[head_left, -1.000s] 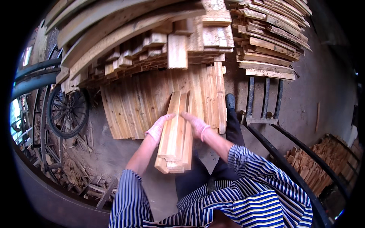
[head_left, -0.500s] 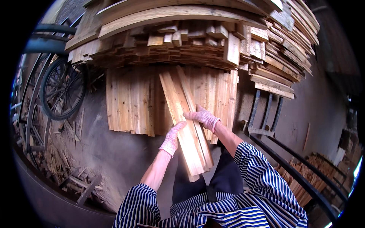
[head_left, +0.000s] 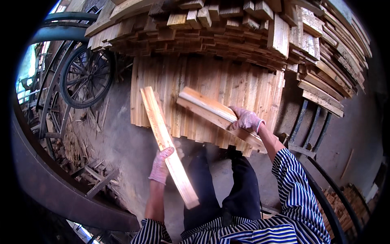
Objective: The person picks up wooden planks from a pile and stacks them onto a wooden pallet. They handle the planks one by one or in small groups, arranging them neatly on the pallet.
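Two wooden pieces are held apart, one in each gloved hand. My left hand (head_left: pixel 161 164) grips a pale wooden board (head_left: pixel 175 170) a little below its middle; it slants from the upper left down toward my legs. My right hand (head_left: pixel 245 119) is closed over another wooden board (head_left: pixel 207 110), which points up and to the left above a low layer of boards. That layer of boards (head_left: pixel 156 77) lies side by side in front of me. Whether the right hand's wood is one piece or several pressed together I cannot tell.
A tall stack of planks (head_left: pixel 231 38) rises behind the layer, and more planks (head_left: pixel 325 87) are piled at the right. At left stand a spoked wheel (head_left: pixel 87 76) and a curved dark metal edge (head_left: pixel 69 203). A black metal frame (head_left: pixel 310 128) is at the right.
The boards held together between both hands are now separated. My left hand has moved left and down with one; my right hand has moved right with the other, turning it more level.
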Demonstrator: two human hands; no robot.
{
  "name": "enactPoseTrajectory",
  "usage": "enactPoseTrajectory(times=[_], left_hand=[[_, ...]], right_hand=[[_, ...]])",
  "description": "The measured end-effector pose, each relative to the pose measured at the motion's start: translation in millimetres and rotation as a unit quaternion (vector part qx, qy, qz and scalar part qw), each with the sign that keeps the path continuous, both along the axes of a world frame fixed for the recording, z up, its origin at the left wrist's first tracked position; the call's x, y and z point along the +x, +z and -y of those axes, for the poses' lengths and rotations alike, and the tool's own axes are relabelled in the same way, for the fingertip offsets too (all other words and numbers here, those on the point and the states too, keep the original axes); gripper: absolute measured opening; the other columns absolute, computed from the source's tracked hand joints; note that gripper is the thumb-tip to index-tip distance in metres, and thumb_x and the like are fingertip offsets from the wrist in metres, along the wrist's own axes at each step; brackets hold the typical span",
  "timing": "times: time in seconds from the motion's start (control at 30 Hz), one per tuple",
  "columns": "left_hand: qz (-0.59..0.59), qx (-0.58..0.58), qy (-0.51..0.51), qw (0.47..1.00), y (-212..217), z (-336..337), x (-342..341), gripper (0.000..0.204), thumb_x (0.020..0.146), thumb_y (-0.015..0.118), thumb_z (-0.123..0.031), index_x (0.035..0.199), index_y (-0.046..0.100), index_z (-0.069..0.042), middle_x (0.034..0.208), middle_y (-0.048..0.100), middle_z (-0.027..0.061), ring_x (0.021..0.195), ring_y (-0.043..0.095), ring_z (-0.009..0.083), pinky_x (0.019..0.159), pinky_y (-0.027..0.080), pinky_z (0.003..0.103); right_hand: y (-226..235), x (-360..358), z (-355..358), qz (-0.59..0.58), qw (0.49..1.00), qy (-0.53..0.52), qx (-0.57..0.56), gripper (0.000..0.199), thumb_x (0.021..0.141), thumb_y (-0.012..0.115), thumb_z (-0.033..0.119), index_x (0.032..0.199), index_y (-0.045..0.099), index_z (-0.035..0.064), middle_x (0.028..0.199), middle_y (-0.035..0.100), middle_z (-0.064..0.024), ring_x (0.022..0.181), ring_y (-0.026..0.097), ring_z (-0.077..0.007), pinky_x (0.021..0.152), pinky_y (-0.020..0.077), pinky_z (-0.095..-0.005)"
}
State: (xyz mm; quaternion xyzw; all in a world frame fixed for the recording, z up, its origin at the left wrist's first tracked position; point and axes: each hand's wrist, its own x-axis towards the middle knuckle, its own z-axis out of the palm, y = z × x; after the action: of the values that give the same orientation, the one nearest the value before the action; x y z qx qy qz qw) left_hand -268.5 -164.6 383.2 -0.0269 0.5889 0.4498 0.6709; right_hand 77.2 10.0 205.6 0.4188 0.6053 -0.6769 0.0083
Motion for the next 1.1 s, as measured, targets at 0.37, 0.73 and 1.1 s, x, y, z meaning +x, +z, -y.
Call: enactPoseTrajectory(times=[0.37,0.73,1.1], left_hand=[[-0.679,-0.166,-0.585,0.41,-126,-158,-114,0.089,0.083,0.08,-0.031,0.157,0.034,-0.017,0.136,0.059,0.02,0.111,0.066,0.0374,0.093,0.056,0.046],[-0.653,0.121,-0.639,0.388,-277,-234,-150,0.094,0.077,0.084,-0.043,0.152,0.036,-0.013,0.143,0.054,0.0144,0.13,0.054,0.0357,0.109,0.045,0.045],[-0.608,0.013,-0.697,0.38,-228,-267,-162,0.074,0.082,0.077,-0.035,0.147,0.045,-0.019,0.145,0.054,0.0157,0.129,0.057,0.0382,0.103,0.051,0.049]], right_hand=[[-48,-63,67,0.298,0.924,0.068,0.231,0.071,0.074,0.087,0.03,0.137,0.054,0.0185,0.121,0.064,-0.0144,0.114,0.064,-0.0338,0.093,0.0528,-0.0443],[-55,-73,62,0.328,0.912,0.109,0.221,0.083,0.068,0.091,0.032,0.139,0.051,0.0199,0.12,0.064,-0.0128,0.113,0.064,-0.0328,0.094,0.053,-0.0434],[-12,-2,47,0.365,0.909,-0.106,0.171,0.086,0.071,0.09,0.033,0.146,0.049,0.0152,0.13,0.061,-0.0158,0.12,0.061,-0.0345,0.104,0.0499,-0.0437]])
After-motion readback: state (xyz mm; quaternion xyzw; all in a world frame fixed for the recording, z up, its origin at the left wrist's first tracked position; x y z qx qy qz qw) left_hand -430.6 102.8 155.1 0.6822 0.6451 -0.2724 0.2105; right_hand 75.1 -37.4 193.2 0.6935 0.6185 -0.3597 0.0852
